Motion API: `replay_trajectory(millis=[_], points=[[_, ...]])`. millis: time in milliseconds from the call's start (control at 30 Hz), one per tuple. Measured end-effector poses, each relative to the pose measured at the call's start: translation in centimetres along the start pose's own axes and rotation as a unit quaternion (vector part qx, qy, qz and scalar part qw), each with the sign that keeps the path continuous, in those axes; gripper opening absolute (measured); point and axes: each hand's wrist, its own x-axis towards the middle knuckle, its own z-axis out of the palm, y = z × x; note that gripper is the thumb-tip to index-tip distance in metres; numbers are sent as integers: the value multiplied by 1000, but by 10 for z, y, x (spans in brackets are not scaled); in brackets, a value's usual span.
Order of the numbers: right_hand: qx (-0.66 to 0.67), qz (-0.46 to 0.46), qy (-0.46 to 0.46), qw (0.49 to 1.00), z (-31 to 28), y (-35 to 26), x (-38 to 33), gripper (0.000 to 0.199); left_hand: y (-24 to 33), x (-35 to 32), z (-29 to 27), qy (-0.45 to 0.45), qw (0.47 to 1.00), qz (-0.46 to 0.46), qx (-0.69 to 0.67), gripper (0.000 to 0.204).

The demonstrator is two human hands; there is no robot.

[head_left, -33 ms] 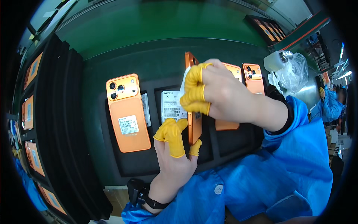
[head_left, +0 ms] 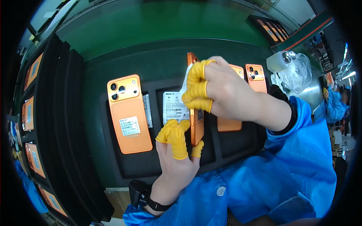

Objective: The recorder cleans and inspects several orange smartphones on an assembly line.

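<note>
Fingers of the left hand (head_left: 178, 167), several in yellow rubber covers, are bent and grip the lower part of an orange, flat rectangular phone (head_left: 197, 130), as the head view shows. This phone is raised on its narrow side above the middle of a black foam tray (head_left: 139, 165), with its long edge toward the camera. Fingers of the right hand (head_left: 228, 86), also covered in yellow, are curled closely and hold a piece of thin white cloth (head_left: 184, 88) against the upper part of the same phone. Under it, in the middle compartment, lies a white printed sheet (head_left: 174, 107). To the left, a second orange phone (head_left: 135, 109) lies with its cameras up, a white label on its back. On the right side, another orange phone (head_left: 229, 122) is partly hidden by the right hand, and one more (head_left: 256, 84) lies beyond it. Near the far right stand a whitish plastic bottle (head_left: 277, 62) and a clear plastic bag (head_left: 299, 75). At the left edge rises a stack of black trays (head_left: 62, 124) with orange phones inside.
</note>
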Motion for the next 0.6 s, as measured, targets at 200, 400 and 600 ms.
replay_trajectory(millis=[200,400,600], points=[[-54,49,19,997,0,16,9,8,0,-1,3,35,999,3,2,69],[15,11,-84,996,4,-20,-11,14,1,0,1,12,1000,16,15,85],[-72,0,3,997,-1,1,-3,10,2,1,0,6,1000,25,15,78]])
